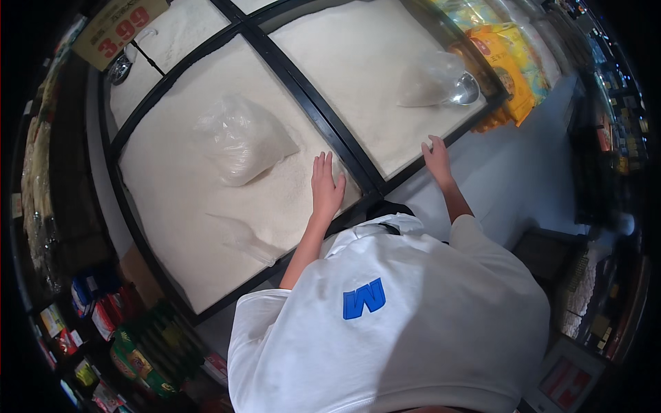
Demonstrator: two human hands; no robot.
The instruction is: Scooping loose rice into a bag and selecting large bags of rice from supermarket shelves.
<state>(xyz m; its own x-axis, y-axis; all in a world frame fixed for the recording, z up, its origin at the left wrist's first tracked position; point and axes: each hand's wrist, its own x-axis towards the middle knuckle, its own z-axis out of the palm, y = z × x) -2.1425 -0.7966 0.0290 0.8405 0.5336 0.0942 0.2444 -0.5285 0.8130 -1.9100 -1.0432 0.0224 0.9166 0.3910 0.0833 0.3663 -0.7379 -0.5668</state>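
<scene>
My left hand is over the front right corner of a bin of white, rice-like grain, fingers stretched out and nothing held. To its left a clear plastic bag, partly filled with the grain, rests on the heap. A translucent scoop lies half sunk in the grain near the front edge. My right hand is at the black front rim of the neighbouring grain bin, empty, its fingers spread. Beyond it in that bin are another clear bag and a shiny metal scoop.
A black divider separates the two bins. Orange and yellow packaged bags are stacked beyond the right bin. A price sign stands at the upper left, near another metal scoop. Green packs fill shelving at the lower left.
</scene>
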